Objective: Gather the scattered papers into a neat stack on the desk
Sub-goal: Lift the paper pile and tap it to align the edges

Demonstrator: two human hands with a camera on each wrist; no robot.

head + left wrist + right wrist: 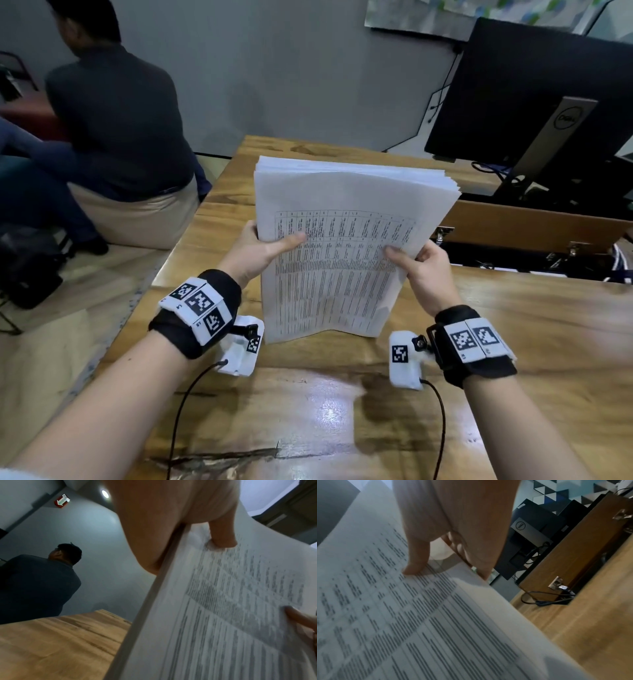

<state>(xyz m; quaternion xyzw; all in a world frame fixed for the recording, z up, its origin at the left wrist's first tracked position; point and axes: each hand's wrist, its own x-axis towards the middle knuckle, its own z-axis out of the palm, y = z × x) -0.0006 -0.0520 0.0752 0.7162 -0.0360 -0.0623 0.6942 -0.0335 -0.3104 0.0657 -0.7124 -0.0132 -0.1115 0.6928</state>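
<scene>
A thick stack of printed papers (335,246) stands on its lower edge on the wooden desk (308,394), leaning away from me. My left hand (263,246) grips its left side, thumb on the front sheet, fingers behind. My right hand (421,263) grips the right side the same way. In the left wrist view the thumb (221,536) presses on the papers (223,615), whose edge looks even. In the right wrist view the thumb (418,561) pinches the papers (402,615) against the fingers behind. The top corners of the sheets fan slightly.
A dark Dell monitor (534,102) on its stand sits at the back right behind a raised wooden partition (534,222) with cables. A seated person (116,130) is off the desk's left side, back turned. The desk's left edge (144,294) runs near my left wrist.
</scene>
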